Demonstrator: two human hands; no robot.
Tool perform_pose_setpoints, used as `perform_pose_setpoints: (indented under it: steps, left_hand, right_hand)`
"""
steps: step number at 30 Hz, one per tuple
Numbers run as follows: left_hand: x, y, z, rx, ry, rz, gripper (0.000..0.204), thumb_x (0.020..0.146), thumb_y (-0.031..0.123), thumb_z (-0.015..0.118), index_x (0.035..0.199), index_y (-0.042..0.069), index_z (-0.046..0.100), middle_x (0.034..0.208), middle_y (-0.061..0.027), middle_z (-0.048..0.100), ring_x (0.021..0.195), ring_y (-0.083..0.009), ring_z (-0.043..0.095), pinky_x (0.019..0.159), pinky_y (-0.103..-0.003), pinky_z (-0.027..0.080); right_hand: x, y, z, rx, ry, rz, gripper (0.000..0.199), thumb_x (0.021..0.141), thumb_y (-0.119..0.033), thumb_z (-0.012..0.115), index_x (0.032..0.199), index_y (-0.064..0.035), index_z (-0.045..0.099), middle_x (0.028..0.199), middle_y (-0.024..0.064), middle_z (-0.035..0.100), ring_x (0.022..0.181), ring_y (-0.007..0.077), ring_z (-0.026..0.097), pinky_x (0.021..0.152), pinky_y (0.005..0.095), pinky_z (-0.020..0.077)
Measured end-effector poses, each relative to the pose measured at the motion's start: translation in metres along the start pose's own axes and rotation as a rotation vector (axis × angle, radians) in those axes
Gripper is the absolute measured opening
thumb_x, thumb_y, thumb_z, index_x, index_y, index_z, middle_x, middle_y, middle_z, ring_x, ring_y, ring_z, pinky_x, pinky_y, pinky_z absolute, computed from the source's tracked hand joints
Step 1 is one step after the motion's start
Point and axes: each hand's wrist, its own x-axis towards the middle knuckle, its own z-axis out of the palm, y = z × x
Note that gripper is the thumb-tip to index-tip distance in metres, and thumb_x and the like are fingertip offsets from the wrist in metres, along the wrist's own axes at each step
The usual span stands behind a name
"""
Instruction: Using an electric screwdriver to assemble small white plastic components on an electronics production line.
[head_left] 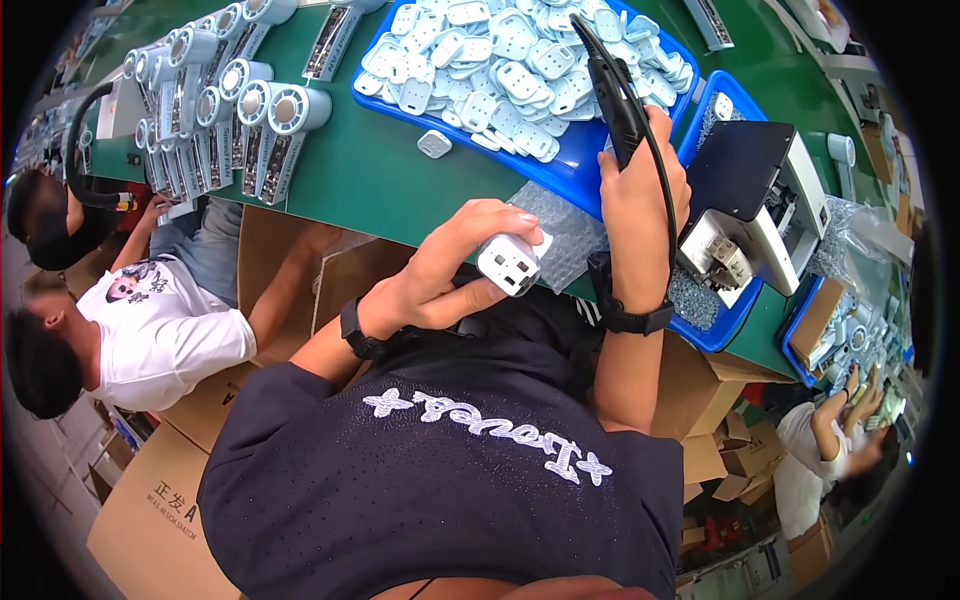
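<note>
My left hand point(455, 270) grips a small white plastic part point(510, 262) with dark square holes in its face, held just off the near edge of the green table point(370, 175). My right hand point(635, 200) is closed around the black handle of a corded power screwdriver point(612, 95), upright, right of the white part. A piece of bubble wrap point(565, 235) lies under both hands at the table edge. Both wrists wear dark bands.
A blue tray point(560, 165) heaped with several pale blue plastic covers sits behind my hands. Rows of pale blue handheld fans point(240, 115) lie at the left. A black-and-white machine point(765, 210) stands at the right. Seated people and cardboard boxes point(160, 500) are around me.
</note>
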Motion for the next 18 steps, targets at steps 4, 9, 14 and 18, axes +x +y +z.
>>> perform_pose_setpoints:
  steps: [4, 9, 14, 18]
  left_hand:
    - [0.004, -0.001, 0.0, -0.075, 0.002, -0.019, 0.059, 0.085, 0.007, 0.061, 0.14, -0.003, 0.042, 0.12, -0.0223, 0.059, 0.115, -0.0322, 0.057, 0.101, -0.047, 0.043]
    - [0.001, 0.0, 0.002, -0.191, 0.031, -0.025, 0.055, 0.091, 0.026, 0.06, 0.135, -0.002, 0.043, 0.114, -0.0215, 0.055, 0.107, -0.0293, 0.055, 0.095, -0.043, 0.044]
    - [0.0, 0.003, 0.006, -0.259, 0.077, 0.069, 0.056, 0.09, 0.036, 0.062, 0.127, -0.003, 0.047, 0.109, -0.0185, 0.055, 0.101, -0.0266, 0.055, 0.089, -0.038, 0.045]
    - [0.0, 0.007, 0.013, -0.158, 0.074, 0.049, 0.058, 0.092, 0.043, 0.059, 0.126, -0.003, 0.046, 0.108, -0.0187, 0.054, 0.097, -0.0248, 0.054, 0.085, -0.038, 0.045]
  right_hand:
    - [-0.002, -0.001, -0.002, 0.027, -0.038, 0.033, 0.052, 0.083, -0.009, 0.074, 0.128, -0.008, 0.049, 0.099, 0.0206, 0.071, 0.093, 0.0414, 0.069, 0.077, 0.0482, 0.0541]
    - [-0.004, 0.007, 0.002, 0.078, -0.018, -0.031, 0.052, 0.082, -0.01, 0.076, 0.126, -0.0077, 0.049, 0.096, 0.0201, 0.071, 0.091, 0.0411, 0.07, 0.075, 0.0489, 0.055]
    - [-0.007, 0.005, -0.004, 0.024, -0.056, -0.07, 0.051, 0.081, -0.009, 0.076, 0.124, -0.0062, 0.049, 0.088, 0.0204, 0.071, 0.084, 0.0412, 0.07, 0.069, 0.0492, 0.0562]
    - [-0.008, 0.001, -0.004, -0.059, -0.154, -0.022, 0.06, 0.079, -0.012, 0.078, 0.132, -0.0109, 0.049, 0.096, 0.02, 0.071, 0.089, 0.0418, 0.07, 0.075, 0.0471, 0.0552]
